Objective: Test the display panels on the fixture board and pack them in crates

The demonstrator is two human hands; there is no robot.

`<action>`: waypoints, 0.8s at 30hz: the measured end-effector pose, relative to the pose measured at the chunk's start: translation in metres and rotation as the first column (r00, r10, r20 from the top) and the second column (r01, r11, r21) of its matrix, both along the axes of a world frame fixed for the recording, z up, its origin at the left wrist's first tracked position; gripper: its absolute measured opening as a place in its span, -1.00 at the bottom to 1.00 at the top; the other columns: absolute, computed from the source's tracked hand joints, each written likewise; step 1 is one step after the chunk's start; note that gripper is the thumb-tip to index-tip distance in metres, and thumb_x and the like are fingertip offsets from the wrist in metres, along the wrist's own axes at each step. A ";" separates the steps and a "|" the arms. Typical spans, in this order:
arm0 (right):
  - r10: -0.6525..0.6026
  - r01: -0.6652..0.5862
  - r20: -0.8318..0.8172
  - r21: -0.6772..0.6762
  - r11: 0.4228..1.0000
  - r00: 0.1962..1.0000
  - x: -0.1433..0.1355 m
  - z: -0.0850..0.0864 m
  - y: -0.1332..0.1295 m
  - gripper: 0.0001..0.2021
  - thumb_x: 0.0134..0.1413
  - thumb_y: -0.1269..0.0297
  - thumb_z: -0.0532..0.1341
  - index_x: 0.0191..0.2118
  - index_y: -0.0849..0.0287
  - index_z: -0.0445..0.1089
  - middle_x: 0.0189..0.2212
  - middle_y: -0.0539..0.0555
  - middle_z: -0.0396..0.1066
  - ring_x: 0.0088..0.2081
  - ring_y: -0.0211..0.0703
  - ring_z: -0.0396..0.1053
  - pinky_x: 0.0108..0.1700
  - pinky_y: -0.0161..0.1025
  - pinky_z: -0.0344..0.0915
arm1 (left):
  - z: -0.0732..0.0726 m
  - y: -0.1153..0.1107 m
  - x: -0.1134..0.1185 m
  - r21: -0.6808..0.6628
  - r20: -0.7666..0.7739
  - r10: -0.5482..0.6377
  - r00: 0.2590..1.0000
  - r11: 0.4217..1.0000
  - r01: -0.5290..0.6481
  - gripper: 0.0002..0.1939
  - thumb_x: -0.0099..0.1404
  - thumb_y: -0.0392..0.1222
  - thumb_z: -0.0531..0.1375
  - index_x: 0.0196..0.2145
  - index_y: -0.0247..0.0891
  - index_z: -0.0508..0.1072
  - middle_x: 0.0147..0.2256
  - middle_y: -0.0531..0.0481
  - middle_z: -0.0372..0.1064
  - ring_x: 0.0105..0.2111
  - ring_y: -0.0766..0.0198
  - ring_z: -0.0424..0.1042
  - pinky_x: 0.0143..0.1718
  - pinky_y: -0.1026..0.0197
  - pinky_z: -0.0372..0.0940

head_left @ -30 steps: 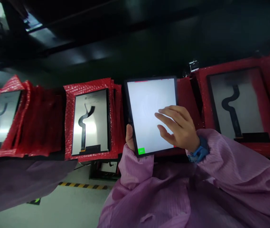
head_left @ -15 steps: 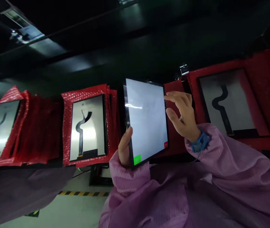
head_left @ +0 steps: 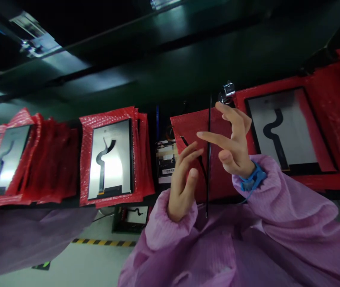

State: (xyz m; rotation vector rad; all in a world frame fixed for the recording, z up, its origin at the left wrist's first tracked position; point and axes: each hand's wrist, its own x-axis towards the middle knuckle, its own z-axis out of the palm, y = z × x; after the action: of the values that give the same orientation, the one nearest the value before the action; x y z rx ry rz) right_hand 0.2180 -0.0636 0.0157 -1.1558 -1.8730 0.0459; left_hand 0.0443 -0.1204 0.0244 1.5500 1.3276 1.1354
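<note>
A thin display panel [head_left: 208,181] is seen almost edge-on, as a dark upright line in front of my body. My right hand [head_left: 237,145], with a blue band at the wrist, is at its upper part; the index finger crosses the panel's edge and the thumb is on the right. To the left is my left hand [head_left: 183,183], its fingers apart and their tips close to the black flex cable [head_left: 201,159] that hangs from the panel. Any contact of these fingertips is unclear. Beneath lies a red bubble-wrap sheet [head_left: 187,124].
Left, a silver-backed panel [head_left: 113,159] lies on red bubble bags, with more bagged panels [head_left: 11,159] beyond. Another panel [head_left: 286,135] lies at right. A circuit assembly [head_left: 166,159] and a shiny metal piece [head_left: 228,88] are nearby. A person's sleeve [head_left: 32,235] is at lower left.
The panel has turned from its lit white face to edge-on. My left hand has let go of its lower left edge and moved right; my right index finger now reaches across the panel.
</note>
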 end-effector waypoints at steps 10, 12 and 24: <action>0.000 0.000 -0.010 -0.080 0.997 1.000 -0.001 0.002 -0.003 -0.56 0.38 -0.10 -0.03 0.05 -0.10 0.50 0.36 -0.04 0.04 0.32 0.27 0.08 0.24 0.35 0.18 | -0.068 -0.029 -0.041 0.387 -0.625 0.314 0.714 0.920 -0.066 -0.81 0.41 -0.34 0.13 -0.10 -0.29 0.51 -0.18 -0.16 0.37 -0.17 0.12 0.33 -0.10 0.03 0.27; 0.022 -0.023 -0.046 -0.011 1.000 0.999 -0.001 0.000 -0.002 -0.48 0.40 -0.12 -0.14 0.07 -0.10 0.49 0.34 -0.02 0.06 0.31 0.25 0.10 0.22 0.33 0.21 | -0.062 -0.030 -0.036 0.372 -0.605 0.246 0.757 0.928 -0.004 -0.78 0.40 -0.37 0.12 -0.07 -0.27 0.50 -0.15 -0.16 0.37 -0.16 0.12 0.32 -0.11 0.05 0.27; -0.027 0.027 -0.013 0.007 1.000 1.000 -0.001 -0.007 0.001 -0.55 0.31 -0.22 0.01 0.10 -0.20 0.45 0.28 -0.02 0.13 0.30 0.29 0.12 0.19 0.37 0.26 | -0.064 -0.022 -0.031 0.321 -0.634 0.159 0.757 0.945 0.070 -0.75 0.39 -0.17 0.16 -0.02 -0.28 0.45 0.08 -0.32 0.32 -0.07 0.05 0.46 -0.10 0.05 0.43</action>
State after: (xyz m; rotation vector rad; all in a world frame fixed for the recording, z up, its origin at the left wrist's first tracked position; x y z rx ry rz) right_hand 0.2171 -0.0630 0.0092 -1.1729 -1.8445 0.0322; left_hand 0.0131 -0.1422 -0.0391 2.3209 1.6867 0.8907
